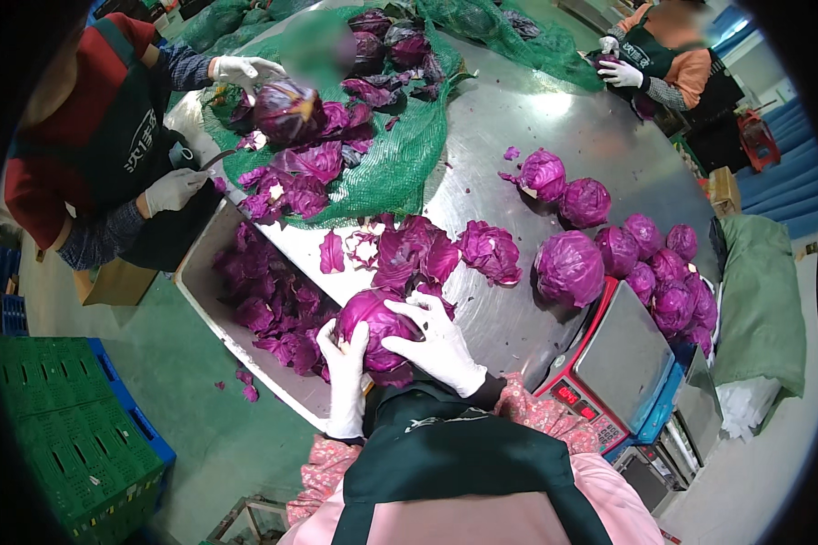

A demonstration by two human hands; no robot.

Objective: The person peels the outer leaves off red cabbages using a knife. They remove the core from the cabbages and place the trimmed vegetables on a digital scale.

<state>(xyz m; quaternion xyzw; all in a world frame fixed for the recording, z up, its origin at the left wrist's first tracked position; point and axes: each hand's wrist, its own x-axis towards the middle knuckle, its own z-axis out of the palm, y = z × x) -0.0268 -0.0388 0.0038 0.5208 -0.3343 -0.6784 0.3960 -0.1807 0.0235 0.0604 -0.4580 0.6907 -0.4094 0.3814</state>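
Note:
Between my two white-gloved hands is a round red cabbage (370,318), held over the near edge of the metal table. My left hand (344,363) grips its left side, thumb and fingers bent against the leaves. On the right side, my right hand (434,343) presses with fingers spread round the curve. Just beyond lie loose purple outer leaves (407,254) and a leafy cabbage piece (490,252). A white bin (211,272) full of purple leaves stands to the left, below the table edge.
Trimmed cabbages (569,269) sit right of centre, near a red scale (600,381). A green net (400,173) holds more cabbages. A co-worker's gloved hand (174,191) holds a knife at left; another co-worker (668,64) handles cabbage far right. Green crates (64,427) stand lower left.

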